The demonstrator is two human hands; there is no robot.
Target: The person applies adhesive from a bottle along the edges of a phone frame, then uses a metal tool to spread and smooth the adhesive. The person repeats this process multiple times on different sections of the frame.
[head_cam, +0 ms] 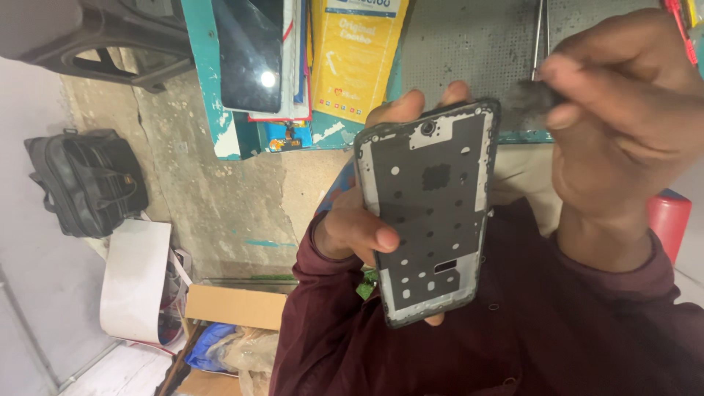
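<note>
My left hand (359,220) grips a bare dark phone frame (433,213) upright in front of me, thumb on its left edge and fingertips showing over the top. The frame's inner side faces me, with several small holes and a camera cut-out near the top. My right hand (623,125) is raised at the frame's top right corner, fingers pinched on a small dark, blurred piece (535,95) that touches or sits just off that corner. Both arms wear maroon sleeves (513,330).
A perforated grey work mat (469,44) with tweezers (539,37) lies on a teal bench edge (202,81). A dark phone screen (253,51) and yellow packets (356,51) sit there. On the floor: black bag (84,180), cardboard box (235,304), red container (671,220).
</note>
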